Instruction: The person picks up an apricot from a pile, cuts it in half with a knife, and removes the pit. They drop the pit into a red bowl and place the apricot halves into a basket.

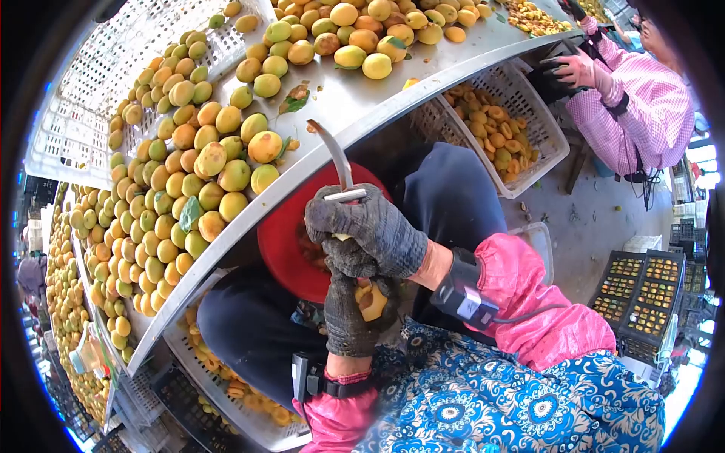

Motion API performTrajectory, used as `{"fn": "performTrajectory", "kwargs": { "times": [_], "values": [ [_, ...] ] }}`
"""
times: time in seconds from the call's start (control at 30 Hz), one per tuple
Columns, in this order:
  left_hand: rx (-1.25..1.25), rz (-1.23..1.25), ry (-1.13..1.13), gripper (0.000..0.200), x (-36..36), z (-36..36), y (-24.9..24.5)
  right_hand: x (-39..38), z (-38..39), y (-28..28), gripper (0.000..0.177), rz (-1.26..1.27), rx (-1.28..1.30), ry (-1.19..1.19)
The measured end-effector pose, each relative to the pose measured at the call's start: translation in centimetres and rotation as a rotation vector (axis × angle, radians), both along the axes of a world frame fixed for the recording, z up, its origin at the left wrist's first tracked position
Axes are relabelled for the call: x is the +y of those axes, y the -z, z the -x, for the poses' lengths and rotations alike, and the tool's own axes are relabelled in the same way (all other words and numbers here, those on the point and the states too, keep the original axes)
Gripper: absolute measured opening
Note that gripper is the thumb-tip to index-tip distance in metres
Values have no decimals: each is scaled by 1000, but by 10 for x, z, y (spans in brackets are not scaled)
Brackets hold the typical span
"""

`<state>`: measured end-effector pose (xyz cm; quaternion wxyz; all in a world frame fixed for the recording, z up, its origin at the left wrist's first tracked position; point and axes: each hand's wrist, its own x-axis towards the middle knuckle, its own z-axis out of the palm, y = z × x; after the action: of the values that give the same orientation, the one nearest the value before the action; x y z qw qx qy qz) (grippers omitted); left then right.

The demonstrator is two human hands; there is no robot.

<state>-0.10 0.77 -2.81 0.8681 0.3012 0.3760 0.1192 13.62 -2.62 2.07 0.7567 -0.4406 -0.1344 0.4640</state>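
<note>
My right hand (374, 226), in a dark grey knitted glove, is closed round the handle of a curved knife (336, 155), whose blade points up toward the metal table's edge. Just below it, my left hand (351, 321), gloved the same way, has its fingers wrapped round a yellow-orange fruit piece (371, 300). The two hands touch. A small pale bit shows between the right fingers; what it belongs to is hidden. Beneath and behind the hands is a red basin (283, 245), its inside mostly covered.
A metal table (343, 90) carries many whole fruits (215, 158) and a white crate (75, 113). White crates of cut fruit stand at upper right (555, 143) and lower left (257, 430). Black trays (638, 294) are at right. A co-worker's gloved hand (575, 69) shows at upper right.
</note>
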Motion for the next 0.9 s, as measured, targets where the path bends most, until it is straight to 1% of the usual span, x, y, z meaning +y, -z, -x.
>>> {"fn": "performTrajectory", "kwargs": {
  "times": [0.03,0.07,0.13,0.17,0.2,0.23,0.27,0.3,0.37,0.4,0.43,0.47,0.5,0.57,0.6,0.67,0.7,0.73,0.77,0.8,0.83,0.87,0.9],
  "values": [
    [49,-272,79,48,0,3,1,0,0,4,22,-11,39,8],
    [93,-542,158,48,-1,5,1,-2,0,6,22,-5,41,13],
    [176,-1079,304,49,-5,8,2,-5,-1,5,22,36,205,-78],
    [217,-1349,375,49,-4,8,3,-3,-1,6,22,42,204,-79],
    [218,-1341,377,49,-4,8,3,-1,1,8,24,84,184,-10],
    [181,-1500,319,42,-4,7,3,0,4,9,25,127,165,60],
    [140,-1659,253,35,-4,7,3,-1,4,8,25,133,166,61],
    [138,-1654,256,35,-3,9,8,-3,3,3,26,162,212,50],
    [187,-1471,325,40,0,11,11,-3,3,2,27,194,258,40],
    [187,-1468,328,40,-1,11,13,-1,4,5,27,178,280,72],
    [233,-1280,334,23,-1,9,14,0,6,7,28,161,301,104],
    [274,-1092,338,45,-1,7,11,1,7,6,28,163,303,106],
    [273,-1091,339,45,-1,7,11,1,8,4,28,168,302,125],
    [300,-1199,294,62,0,6,7,4,10,2,28,172,295,137],
    [301,-1203,285,62,0,3,3,6,10,2,27,177,243,151],
    [339,-735,166,55,3,-7,-17,9,12,-5,26,171,185,159],
    [337,-744,158,55,4,-5,-12,9,16,-12,24,141,59,257],
    [242,-650,129,50,7,-6,-9,9,17,-16,22,110,-64,356],
    [147,-554,105,46,8,-7,-8,5,16,-17,20,77,-103,392],
    [146,-561,103,46,6,-5,-8,0,15,-21,20,70,-103,392],
    [85,-659,101,27,1,-3,-10,-6,15,-26,19,88,-146,378],
    [24,-754,100,18,-2,-4,-14,-10,15,-28,19,107,-189,365],
    [22,-757,102,18,-3,-4,-13,-9,19,-22,17,61,-223,413]
  ]
}}
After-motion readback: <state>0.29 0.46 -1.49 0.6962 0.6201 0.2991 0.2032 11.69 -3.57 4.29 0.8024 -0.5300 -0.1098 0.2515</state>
